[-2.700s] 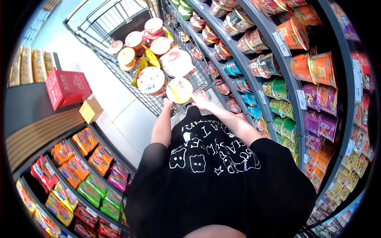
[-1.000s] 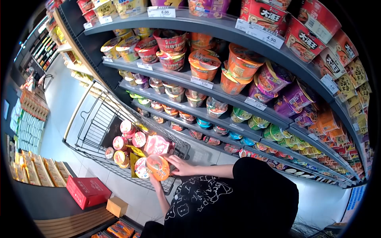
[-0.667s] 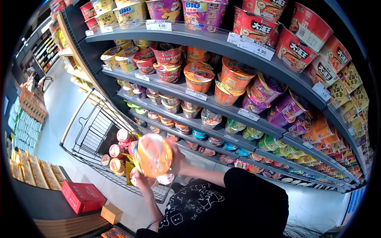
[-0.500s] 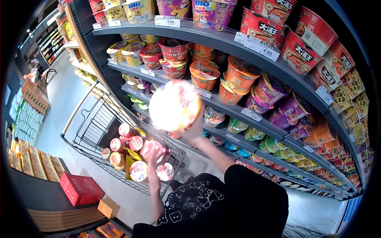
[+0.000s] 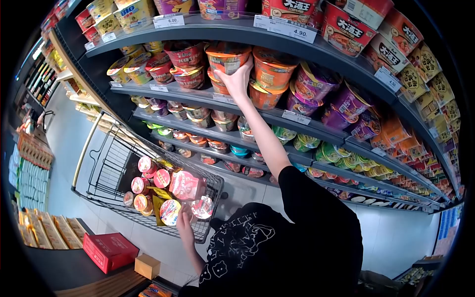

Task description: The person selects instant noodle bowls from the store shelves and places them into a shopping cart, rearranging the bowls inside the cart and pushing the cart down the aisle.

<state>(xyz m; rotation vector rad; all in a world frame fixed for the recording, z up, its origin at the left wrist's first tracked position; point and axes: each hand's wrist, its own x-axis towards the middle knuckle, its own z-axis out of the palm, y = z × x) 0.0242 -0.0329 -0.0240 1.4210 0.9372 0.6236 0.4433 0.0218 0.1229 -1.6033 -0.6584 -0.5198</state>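
Note:
On the shelf, my right hand [image 5: 236, 79] grips an orange instant noodle tub [image 5: 228, 55], fingers round its right side and thumb across the front. That tub sits on top of another orange tub [image 5: 217, 85], partly hidden by the hand. Beside it on the right is a stack of orange tubs [image 5: 273, 69], on the left a stack of red ones [image 5: 187, 59]. My left hand [image 5: 185, 222] hovers at the near side of the shopping cart [image 5: 101, 195], slightly blurred, its fingers loosely extended and holding nothing visible. It is close to a white-lidded noodle tub [image 5: 170, 212].
Several noodle tubs, a pink pack [image 5: 188, 185] and yellow packets [image 5: 158, 203] lie in the cart. Purple noodle tubs [image 5: 316, 81] fill the shelf farther right. A shelf edge with price tags [image 5: 284, 28] juts out above. A red box [image 5: 110, 250] stands at lower left.
My right hand has moved up from in front of the shelf with the orange tub, which is now on the stack. My left hand has dropped lower beside the cart. The view has shifted.

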